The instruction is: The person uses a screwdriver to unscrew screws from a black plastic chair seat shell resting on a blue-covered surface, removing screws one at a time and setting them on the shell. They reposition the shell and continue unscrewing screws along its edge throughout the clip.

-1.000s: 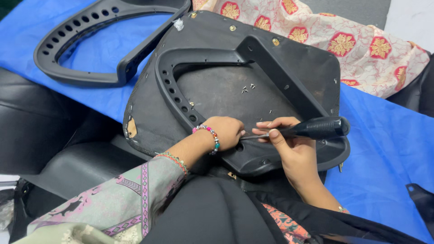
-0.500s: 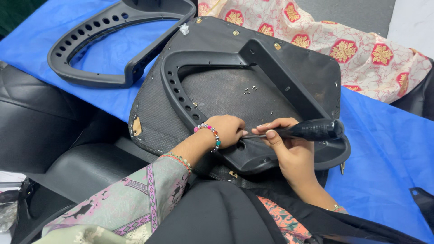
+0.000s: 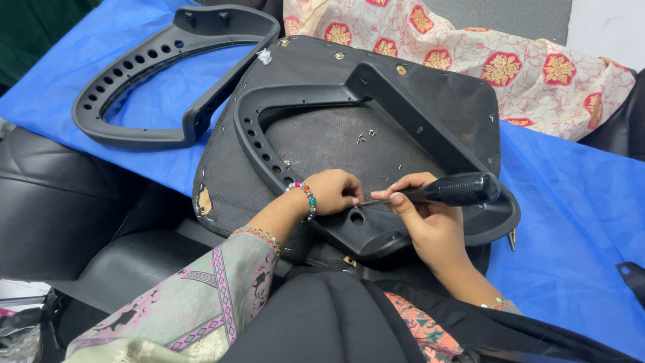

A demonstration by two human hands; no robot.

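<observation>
1. The screwdriver (image 3: 437, 191) lies just right of the frame centre, almost horizontal; its black ribbed handle points to the right and its thin shaft points left, toward the left hand.
2. The right hand (image 3: 430, 218) is curled around the shaft end of the handle, with the fingers closed on it from below and the thumb on top.
3. The left hand (image 3: 336, 191) sits just left of the tool tip, its fingertips pinched together at the tip (most likely on a small screw, but this is too small to tell). A beaded bracelet is on its wrist.
4. Both hands work over the near corner of a black plastic armrest frame (image 3: 302, 101), beside a round hole (image 3: 357, 218) in it. The hole is just below the tip, between the two hands, and the left hand is the nearer one.
5. The frame lies on the dark underside of a chair seat (image 3: 443, 101), where some loose small screws (image 3: 366, 136) rest near the middle.
6. A second armrest frame (image 3: 134, 131) lies apart in the upper left of the frame, on the blue sheet (image 3: 571, 215) that covers the table.
7. A patterned cloth (image 3: 537, 74) is in the upper right.
</observation>
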